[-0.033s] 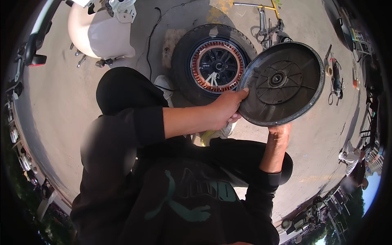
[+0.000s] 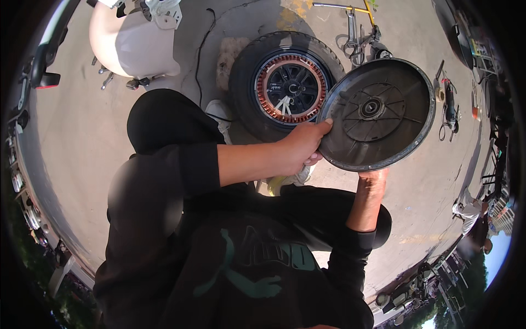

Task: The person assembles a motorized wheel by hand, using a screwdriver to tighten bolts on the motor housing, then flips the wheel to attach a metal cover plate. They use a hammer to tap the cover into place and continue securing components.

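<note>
Head view shows hardly any change from the picture just before: the wide, shallow, dark-grey metal cover [image 2: 378, 116] sits only very slightly lower, so the handling appears to be a steady hold. The left hand [image 2: 305, 144] pinches its lower-left rim, thumb on the inner face and fingers curled below. The right hand [image 2: 374, 175] is under the lower rim; its fingers are hidden, so one cannot tell how they close. The round black-tyred wheel [image 2: 292, 82], with a copper coil ring [image 2: 261, 88], lies beside the cover's left rim, overlapping in view; contact cannot be told. Silver metal wrenches [image 2: 352, 28] lie near the upper rim. Rightward, a narrow strip of grey concrete floor [image 2: 419, 189] separates the rim from a red-and-black tool [image 2: 450, 107]; wider room shows toward the lower right.
</note>
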A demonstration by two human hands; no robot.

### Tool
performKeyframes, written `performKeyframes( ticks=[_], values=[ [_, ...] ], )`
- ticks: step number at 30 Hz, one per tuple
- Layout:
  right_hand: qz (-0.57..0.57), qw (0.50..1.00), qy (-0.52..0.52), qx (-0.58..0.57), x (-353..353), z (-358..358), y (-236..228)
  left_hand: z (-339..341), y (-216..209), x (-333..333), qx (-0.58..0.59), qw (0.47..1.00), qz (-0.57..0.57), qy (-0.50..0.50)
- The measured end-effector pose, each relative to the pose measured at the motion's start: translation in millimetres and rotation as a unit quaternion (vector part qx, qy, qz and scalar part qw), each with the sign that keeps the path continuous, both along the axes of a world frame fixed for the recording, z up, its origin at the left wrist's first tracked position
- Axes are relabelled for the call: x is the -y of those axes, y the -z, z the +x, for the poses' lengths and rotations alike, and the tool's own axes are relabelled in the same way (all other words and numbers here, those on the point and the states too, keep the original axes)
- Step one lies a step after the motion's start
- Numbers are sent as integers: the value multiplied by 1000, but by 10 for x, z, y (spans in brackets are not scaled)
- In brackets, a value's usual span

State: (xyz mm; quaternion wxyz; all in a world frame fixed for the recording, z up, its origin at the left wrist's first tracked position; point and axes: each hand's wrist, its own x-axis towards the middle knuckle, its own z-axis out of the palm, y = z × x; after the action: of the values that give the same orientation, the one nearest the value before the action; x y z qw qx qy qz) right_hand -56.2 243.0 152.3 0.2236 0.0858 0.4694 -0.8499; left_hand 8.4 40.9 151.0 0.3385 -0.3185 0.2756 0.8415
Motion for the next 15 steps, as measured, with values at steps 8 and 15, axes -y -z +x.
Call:
performKeyframes(
  ticks=[8,15],
  values=[
    [5,999,11,32,-70,-25,207,79,-51,29,27,999,5,-19],
    [-3,999,31,31,-207,-158,185,120,-239,145,-97,993,67,18]
  ],
)
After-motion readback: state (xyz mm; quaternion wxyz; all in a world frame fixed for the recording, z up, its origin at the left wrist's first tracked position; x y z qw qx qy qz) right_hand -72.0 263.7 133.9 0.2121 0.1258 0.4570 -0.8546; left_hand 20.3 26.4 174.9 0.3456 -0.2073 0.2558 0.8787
